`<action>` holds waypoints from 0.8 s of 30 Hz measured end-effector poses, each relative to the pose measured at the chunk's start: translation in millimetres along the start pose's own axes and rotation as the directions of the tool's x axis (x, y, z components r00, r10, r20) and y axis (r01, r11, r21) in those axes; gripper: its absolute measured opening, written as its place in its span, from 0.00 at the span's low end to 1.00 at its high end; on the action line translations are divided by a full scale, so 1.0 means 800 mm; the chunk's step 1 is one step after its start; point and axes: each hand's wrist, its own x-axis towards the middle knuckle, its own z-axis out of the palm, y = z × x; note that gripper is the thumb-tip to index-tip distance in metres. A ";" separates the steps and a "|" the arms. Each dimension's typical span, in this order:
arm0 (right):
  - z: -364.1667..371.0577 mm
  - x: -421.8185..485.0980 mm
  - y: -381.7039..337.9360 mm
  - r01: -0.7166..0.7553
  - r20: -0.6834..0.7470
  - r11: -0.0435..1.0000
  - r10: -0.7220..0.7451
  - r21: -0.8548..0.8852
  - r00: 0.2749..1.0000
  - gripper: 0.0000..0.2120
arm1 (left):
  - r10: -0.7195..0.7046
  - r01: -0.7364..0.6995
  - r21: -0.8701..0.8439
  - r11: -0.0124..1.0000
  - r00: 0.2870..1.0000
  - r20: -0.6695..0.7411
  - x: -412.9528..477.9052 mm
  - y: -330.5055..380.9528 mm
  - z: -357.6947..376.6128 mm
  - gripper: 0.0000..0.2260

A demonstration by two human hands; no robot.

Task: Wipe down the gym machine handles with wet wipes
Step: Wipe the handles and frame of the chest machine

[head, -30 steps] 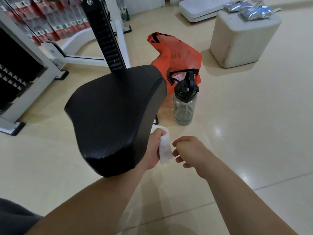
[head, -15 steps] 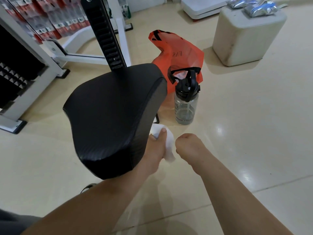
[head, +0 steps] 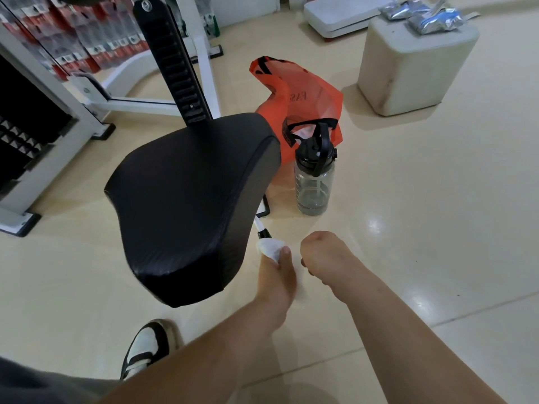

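A white wet wipe [head: 270, 248] is bunched in my left hand [head: 276, 277], which grips it just below the right edge of the black padded seat [head: 189, 196]. The wipe wraps the end of a thin white lever with a black tip [head: 262, 229] that sticks out from under the seat. My right hand [head: 323, 255] hovers close beside it on the right, fingers curled, holding nothing that I can see. The underside of the seat and the rest of the lever are hidden.
A clear water bottle with a black lid [head: 314, 177] stands on the floor right of the seat, with an orange bag [head: 294, 97] behind it. A pale cube stool [head: 408, 62] carries foil packs. The white machine frame [head: 58, 91] is at left. My shoe [head: 145, 348] is below.
My left hand has bunched the wipe from a hanging sheet into a wad and slid lower and to the right, onto the lever end. My shoe has come into view.
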 end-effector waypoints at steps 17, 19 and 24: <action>-0.002 -0.001 -0.014 -0.005 -0.017 1.000 0.006 0.010 1.000 0.11 | 0.105 -0.111 -0.035 0.993 0.983 -0.150 -0.006 0.049 -0.018 0.21; -0.006 -0.005 -0.021 0.007 -0.020 1.000 -0.007 -0.001 1.000 0.13 | 0.108 -0.110 -0.031 0.993 0.992 -0.066 -0.009 0.027 -0.013 0.16; -0.046 -0.027 -0.040 -0.017 -0.095 0.997 0.024 0.076 0.995 0.07 | -0.097 0.040 0.264 0.964 0.974 0.207 -0.044 0.003 0.001 0.19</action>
